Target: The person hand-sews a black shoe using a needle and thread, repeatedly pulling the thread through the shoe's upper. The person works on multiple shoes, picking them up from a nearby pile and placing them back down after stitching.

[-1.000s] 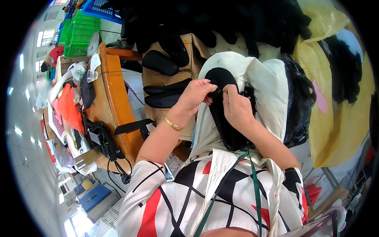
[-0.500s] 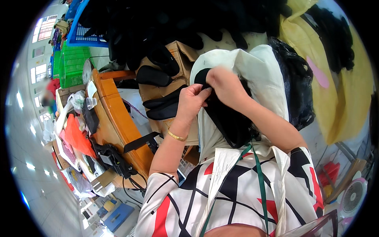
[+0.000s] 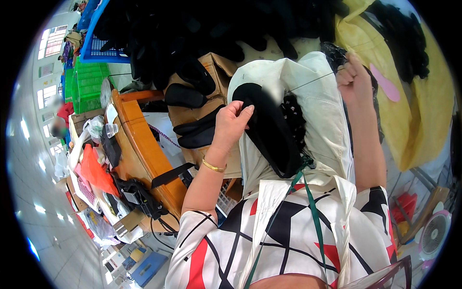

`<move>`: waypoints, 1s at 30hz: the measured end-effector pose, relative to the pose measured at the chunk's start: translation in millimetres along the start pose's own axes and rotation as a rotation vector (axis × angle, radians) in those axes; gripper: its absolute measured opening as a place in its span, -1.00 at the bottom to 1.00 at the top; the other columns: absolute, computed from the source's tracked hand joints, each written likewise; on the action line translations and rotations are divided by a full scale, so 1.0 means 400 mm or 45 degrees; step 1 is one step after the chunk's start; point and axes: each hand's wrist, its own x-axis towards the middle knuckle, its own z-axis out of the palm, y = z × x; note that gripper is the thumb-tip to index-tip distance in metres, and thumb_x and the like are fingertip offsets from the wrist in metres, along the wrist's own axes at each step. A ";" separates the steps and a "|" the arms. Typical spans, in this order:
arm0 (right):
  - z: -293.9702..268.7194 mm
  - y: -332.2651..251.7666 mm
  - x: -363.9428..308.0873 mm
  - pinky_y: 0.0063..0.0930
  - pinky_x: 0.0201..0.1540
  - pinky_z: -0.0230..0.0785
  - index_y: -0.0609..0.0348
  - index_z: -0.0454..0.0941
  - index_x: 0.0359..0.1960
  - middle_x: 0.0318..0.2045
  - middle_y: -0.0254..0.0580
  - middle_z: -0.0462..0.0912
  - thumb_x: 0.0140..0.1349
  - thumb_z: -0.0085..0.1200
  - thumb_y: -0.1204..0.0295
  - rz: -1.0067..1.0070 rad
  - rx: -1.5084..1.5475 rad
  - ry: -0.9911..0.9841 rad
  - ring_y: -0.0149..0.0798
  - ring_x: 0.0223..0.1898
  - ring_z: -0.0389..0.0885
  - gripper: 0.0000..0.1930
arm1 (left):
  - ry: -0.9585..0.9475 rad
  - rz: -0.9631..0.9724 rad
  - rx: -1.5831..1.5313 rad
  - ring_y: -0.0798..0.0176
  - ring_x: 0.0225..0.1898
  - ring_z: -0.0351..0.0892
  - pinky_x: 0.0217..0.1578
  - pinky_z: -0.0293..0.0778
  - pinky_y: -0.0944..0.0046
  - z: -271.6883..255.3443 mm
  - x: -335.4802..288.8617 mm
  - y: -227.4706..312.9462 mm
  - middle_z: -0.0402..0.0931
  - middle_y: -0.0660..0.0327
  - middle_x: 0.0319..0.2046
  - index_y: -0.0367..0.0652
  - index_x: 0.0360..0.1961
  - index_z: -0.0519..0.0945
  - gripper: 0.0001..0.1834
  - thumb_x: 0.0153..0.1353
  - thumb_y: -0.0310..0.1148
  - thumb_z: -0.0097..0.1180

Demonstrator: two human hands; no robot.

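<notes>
A black slipper (image 3: 274, 139) lies slanted on the white apron cloth (image 3: 329, 120) over my lap, its toe end away from me. My left hand (image 3: 232, 120) is closed on the slipper's left edge near the toe, thumb and fingers pinching it. Out to the right, my right hand (image 3: 353, 79) is raised with its fingers closed on a thin dark thread (image 3: 313, 83). The thread runs taut from the slipper's side toward that hand. Whether a needle is in the fingers is too small to see. A dark patterned cloth (image 3: 292, 115) shows beside the slipper.
Black slippers (image 3: 185, 94) rest on a cardboard box (image 3: 219, 72) ahead left, with a large black pile (image 3: 192, 29) beyond. A wooden table edge (image 3: 139, 139) is at left. Black plastic (image 3: 333, 53) and yellow sacks (image 3: 399, 139) lie right. A fan (image 3: 434, 232) stands lower right.
My right hand has moved from the slipper's toe out to the right, drawing the thread straight. My left hand keeps its pinch on the slipper's edge.
</notes>
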 end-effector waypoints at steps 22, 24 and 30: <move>0.049 0.283 -0.091 -0.17 -0.26 0.49 0.19 0.54 -0.34 -0.37 -0.09 0.53 0.09 0.13 0.58 -0.863 -2.222 -0.788 0.02 -0.29 0.56 -0.91 | 0.357 1.086 1.299 0.07 -0.32 0.47 -0.30 0.43 0.16 0.028 -0.077 0.026 0.43 0.17 -0.38 -0.21 0.07 0.51 -0.50 0.05 -0.49 0.30; 0.078 0.269 -0.081 -0.25 -0.29 0.49 0.18 0.54 -0.34 -0.40 -0.13 0.55 0.13 0.15 0.57 -0.896 -2.079 -0.600 -0.05 -0.34 0.57 -0.92 | 0.411 0.941 1.108 0.10 -0.35 0.43 -0.32 0.41 0.16 0.032 -0.061 0.008 0.39 0.20 -0.41 -0.20 0.12 0.49 -0.44 0.05 -0.42 0.33; 0.184 0.359 -0.098 -0.61 -0.22 0.43 0.24 0.54 -0.29 -0.38 -0.39 0.59 0.41 0.08 0.43 -0.296 -0.822 -0.448 -0.53 -0.33 0.51 -0.86 | 0.438 0.679 0.683 0.22 -0.41 0.38 -0.38 0.37 0.23 0.059 -0.046 -0.046 0.37 0.25 -0.46 -0.13 0.03 0.52 -0.45 -0.04 -0.46 0.40</move>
